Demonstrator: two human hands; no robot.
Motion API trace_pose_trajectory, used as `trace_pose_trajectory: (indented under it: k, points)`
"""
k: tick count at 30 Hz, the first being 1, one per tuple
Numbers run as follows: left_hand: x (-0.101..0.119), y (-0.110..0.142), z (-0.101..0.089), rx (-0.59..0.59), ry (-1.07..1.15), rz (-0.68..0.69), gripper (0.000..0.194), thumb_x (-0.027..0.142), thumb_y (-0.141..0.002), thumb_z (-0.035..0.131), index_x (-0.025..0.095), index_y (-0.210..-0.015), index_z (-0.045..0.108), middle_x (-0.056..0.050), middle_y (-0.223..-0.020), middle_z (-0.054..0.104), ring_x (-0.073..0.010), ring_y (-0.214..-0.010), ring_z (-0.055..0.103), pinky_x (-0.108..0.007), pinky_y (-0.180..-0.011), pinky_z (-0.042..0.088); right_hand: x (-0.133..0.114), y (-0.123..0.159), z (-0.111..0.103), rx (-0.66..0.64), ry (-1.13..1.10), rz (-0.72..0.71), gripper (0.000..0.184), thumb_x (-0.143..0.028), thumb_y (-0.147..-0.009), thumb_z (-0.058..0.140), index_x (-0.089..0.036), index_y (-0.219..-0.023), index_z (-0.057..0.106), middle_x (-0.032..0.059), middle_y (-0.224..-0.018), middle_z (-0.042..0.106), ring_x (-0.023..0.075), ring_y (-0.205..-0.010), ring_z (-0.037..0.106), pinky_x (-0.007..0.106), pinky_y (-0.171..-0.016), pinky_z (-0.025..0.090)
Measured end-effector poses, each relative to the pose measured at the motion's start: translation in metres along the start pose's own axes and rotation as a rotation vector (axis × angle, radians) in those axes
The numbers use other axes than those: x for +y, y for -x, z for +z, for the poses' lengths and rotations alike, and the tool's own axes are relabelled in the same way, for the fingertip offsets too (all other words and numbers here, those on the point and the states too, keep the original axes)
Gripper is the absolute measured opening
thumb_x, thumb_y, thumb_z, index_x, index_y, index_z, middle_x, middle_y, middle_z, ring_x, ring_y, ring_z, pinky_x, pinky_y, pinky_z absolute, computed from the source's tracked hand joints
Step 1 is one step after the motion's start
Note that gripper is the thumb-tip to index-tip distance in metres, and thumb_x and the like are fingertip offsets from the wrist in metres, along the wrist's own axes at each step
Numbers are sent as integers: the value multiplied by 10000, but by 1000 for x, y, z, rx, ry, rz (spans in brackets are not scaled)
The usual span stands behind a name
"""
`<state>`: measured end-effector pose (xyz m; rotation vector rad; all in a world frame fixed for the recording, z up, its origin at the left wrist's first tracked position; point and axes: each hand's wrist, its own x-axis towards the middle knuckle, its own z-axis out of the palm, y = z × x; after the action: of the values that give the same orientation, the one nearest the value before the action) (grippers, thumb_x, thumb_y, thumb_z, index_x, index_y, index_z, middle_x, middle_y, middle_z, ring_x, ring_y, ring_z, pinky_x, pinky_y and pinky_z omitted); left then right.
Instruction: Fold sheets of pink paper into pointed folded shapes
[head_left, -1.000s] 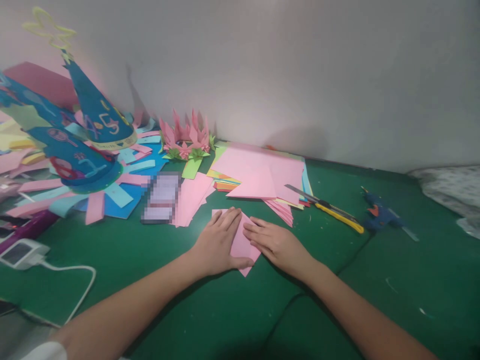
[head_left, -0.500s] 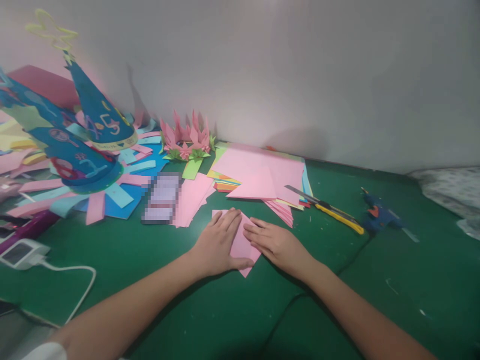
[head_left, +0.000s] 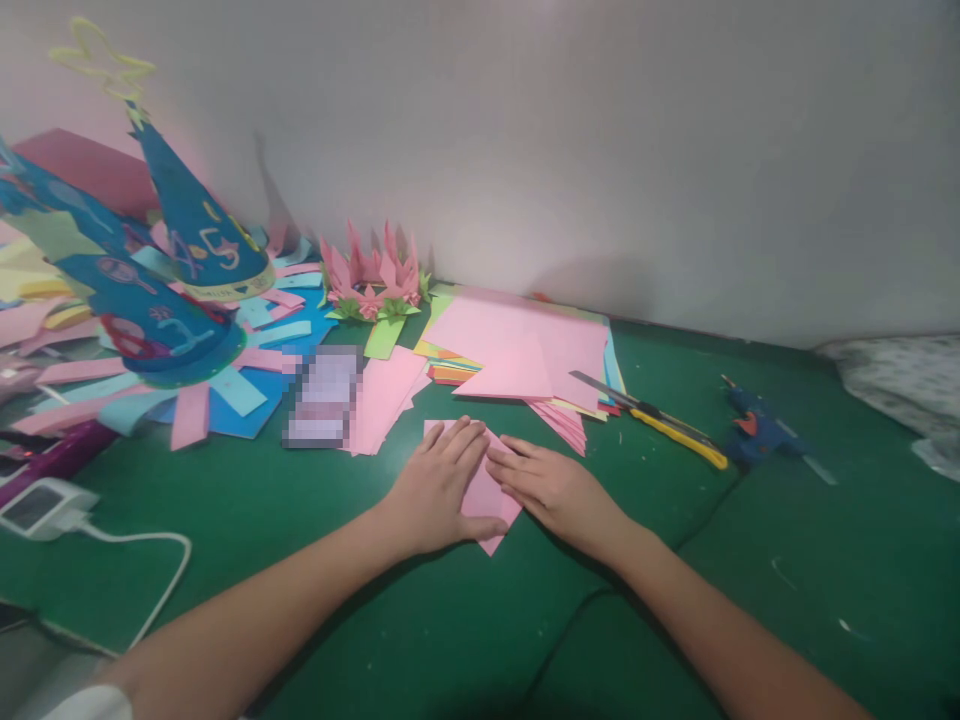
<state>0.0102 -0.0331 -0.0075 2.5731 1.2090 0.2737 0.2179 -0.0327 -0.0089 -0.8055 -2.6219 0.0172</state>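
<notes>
A small pink sheet of paper (head_left: 487, 495) lies on the green table, its near corner pointing toward me. My left hand (head_left: 442, 485) rests flat across the left part of the sheet, fingers stretched out and thumb apart. From the other side, my right hand (head_left: 562, 495) lays its extended fingers on the sheet's right part. Both hands press from above and grip nothing. Much of the paper is hidden under them, so I cannot tell all of its folds.
Behind the hands lie stacked pink papers (head_left: 510, 340) and a phone (head_left: 324, 397). A yellow box cutter (head_left: 679, 435) and a blue glue gun (head_left: 761, 425) are at right. Blue cone hats (head_left: 199, 215), a pink paper crown (head_left: 373, 275) and a white charger (head_left: 49, 507) stand leftward.
</notes>
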Motion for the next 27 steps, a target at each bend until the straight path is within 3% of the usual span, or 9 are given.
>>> trace_pose_trajectory:
  k: [5,11,19,27]
  points:
    - [1,0,-1,45,-16,18,875,713,-722,510,124,-1351,360,-152,-1426,379,-310,-1363,257,-485,-1125,169,-3,-4,-2,32,8,13,275,-147,-916,452,-143,-1111,647,103,-1142,665,250,-1161,547,443,-944,502]
    - [3,-1,-4,53,1,51,820,681,-710,557,123,-1293,413,-161,-1339,464,-298,-1254,413,-425,-1047,335,-3,-3,1,15,23,-6,281,-150,-925,432,-134,-1116,638,116,-1157,655,237,-1103,589,419,-901,518]
    - [2,-2,-3,42,-21,51,870,693,-713,541,91,-1322,387,-182,-1404,401,-306,-1310,353,-425,-1092,277,-4,-2,1,14,-11,34,279,-150,-912,453,-133,-1126,631,113,-1154,658,234,-1116,581,414,-930,501]
    - [4,-1,0,76,-7,8,853,707,-693,546,97,-1274,407,-204,-1324,456,-326,-1261,403,-445,-1052,344,-5,-4,0,4,-7,55,296,-143,-917,423,-136,-1127,632,121,-1156,655,225,-1122,582,400,-936,507]
